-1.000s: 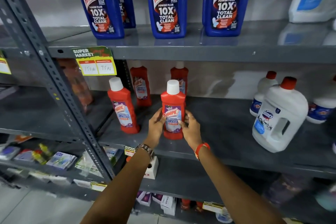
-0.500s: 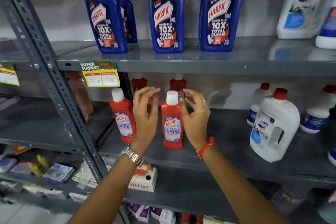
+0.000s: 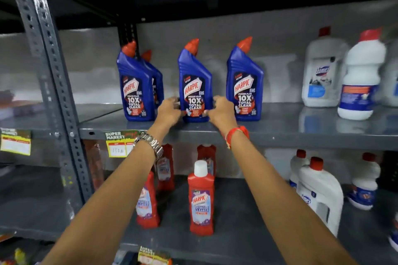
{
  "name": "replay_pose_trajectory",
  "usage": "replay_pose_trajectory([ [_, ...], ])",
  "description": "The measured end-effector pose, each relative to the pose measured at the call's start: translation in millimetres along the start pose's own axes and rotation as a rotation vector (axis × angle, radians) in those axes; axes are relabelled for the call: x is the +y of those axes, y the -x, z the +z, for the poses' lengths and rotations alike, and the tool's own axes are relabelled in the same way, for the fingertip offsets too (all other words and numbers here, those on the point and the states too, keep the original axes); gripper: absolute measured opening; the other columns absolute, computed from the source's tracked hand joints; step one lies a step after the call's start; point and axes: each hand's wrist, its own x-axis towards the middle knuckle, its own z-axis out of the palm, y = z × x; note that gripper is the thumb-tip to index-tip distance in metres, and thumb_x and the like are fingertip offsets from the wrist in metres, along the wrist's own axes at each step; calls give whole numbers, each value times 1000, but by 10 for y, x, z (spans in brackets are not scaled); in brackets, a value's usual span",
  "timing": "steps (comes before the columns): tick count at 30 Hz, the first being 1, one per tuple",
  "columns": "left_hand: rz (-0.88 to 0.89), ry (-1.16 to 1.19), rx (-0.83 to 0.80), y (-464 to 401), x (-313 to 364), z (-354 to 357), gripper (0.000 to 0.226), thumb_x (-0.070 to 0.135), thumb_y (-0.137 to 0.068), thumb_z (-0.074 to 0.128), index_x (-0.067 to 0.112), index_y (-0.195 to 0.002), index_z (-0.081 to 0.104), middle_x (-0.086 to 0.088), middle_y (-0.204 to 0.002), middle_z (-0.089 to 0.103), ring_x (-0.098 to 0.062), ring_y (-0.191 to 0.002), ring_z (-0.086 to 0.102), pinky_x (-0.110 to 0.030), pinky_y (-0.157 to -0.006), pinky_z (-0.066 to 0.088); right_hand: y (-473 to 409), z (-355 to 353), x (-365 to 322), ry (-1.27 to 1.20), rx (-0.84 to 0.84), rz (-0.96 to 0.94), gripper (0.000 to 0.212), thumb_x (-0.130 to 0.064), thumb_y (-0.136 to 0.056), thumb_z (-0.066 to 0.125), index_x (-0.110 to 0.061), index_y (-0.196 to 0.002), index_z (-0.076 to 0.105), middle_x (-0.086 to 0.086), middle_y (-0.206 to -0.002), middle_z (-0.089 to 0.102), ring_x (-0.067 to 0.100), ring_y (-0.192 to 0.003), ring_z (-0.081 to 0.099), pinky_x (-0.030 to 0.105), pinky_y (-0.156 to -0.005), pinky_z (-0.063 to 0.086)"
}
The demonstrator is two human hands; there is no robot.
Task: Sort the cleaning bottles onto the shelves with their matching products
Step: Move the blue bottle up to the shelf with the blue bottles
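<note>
1. Grey metal upper shelf (image 3: 280,133): carries four tall blue plastic Harpic bottles with red angled caps, standing upright; middle blue bottle (image 3: 195,86) near the front edge.
2. Left hand (image 3: 169,109): fingers curled against the lower left side of the middle blue bottle; silver metal watch (image 3: 148,144) on the wrist.
3. Right hand (image 3: 221,109): fingers curled against the lower right side of the same bottle, gripping it between both hands; red band (image 3: 237,133) on the wrist.
4. White plastic Domex jugs with red caps (image 3: 323,73): right end of the upper shelf, well apart from the blue bottles.
5. Grey metal lower shelf (image 3: 247,221): red plastic Harpic bottle with white cap (image 3: 201,200) upright between the forearms; further red bottles behind and to its left.
6. Yellow paper price tag (image 3: 117,146): on the front edge of the upper shelf.
</note>
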Motion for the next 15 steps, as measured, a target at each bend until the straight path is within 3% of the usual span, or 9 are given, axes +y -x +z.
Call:
replay_pose_trajectory([
  [4, 11, -8, 51, -86, -50, 13, 35, -8, -70, 69, -5, -103, 58, -30, -103, 66, -39, -98, 63, -48, -91, 52, -62, 47, 14, 13, 28, 38, 41, -4, -70, 75, 3, -106, 57, 25, -112, 65, 38, -105, 61, 46, -91, 52],
  [11, -52, -43, 51, -123, -40, 27, 45, -7, -77, 62, -6, -120, 48, -27, -115, 62, -38, -109, 58, -47, -99, 46, -61, 4, 10, -15, -22, 40, 38, -7, -73, 74, 2, -105, 56, 24, -112, 64, 37, -103, 61, 45, -93, 52],
  [13, -29, -76, 164, -49, 48, 56, 50, 2, -81, 62, -1, -127, 43, -23, -121, 59, -36, -114, 55, -43, -100, 44, -9, -103, 51, -50, 29, 8, 38, -4, -76, 69, 3, -111, 54, 25, -114, 62, 38, -105, 59, 44, -93, 50],
  [15, 117, -20, 352, 64, 226, 115, 44, 10, -83, 60, 3, -125, 46, -18, -123, 58, -32, -114, 54, -42, -99, 44, 67, -289, 81, -97, 121, -65, 39, 0, -77, 64, -1, -115, 54, 25, -113, 62, 38, -104, 60, 45, -93, 51],
])
